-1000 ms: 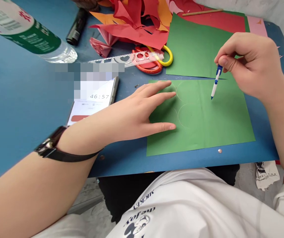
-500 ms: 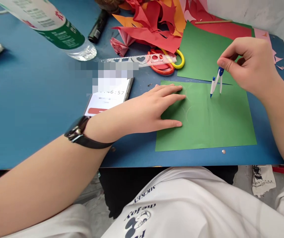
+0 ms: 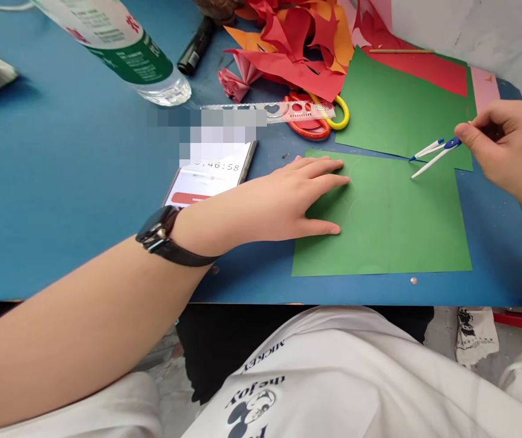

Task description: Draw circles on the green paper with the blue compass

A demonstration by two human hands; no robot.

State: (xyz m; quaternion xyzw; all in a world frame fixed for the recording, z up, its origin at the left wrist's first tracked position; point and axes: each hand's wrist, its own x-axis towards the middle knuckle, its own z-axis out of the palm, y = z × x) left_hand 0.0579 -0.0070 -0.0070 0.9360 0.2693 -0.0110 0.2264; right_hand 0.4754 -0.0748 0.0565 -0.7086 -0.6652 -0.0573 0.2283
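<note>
A green sheet of paper (image 3: pixel 393 231) lies near the table's front edge, with faint curved lines on its left part. My left hand (image 3: pixel 292 201) rests flat on the sheet's left side, fingers spread, holding nothing. At the right, my right hand (image 3: pixel 498 146) pinches the top of a blue and white compass (image 3: pixel 437 159). The compass is tilted, its two tips pointing left over the sheet's upper right part. Whether the tips touch the paper I cannot tell. Behind, a second green sheet (image 3: pixel 398 109) lies partly against the first one's back edge.
Behind my left hand are a phone (image 3: pixel 215 176), a clear ruler (image 3: pixel 274 112) and scissors with red and yellow handles (image 3: pixel 343 114). A bottle (image 3: pixel 146 64), a black marker (image 3: pixel 196 47) and red and orange paper scraps (image 3: pixel 288 36) stand or lie farther back.
My right hand has moved right with the compass, which has gone from nearly upright to strongly tilted. My left hand stays on the sheet. The view has shifted slightly.
</note>
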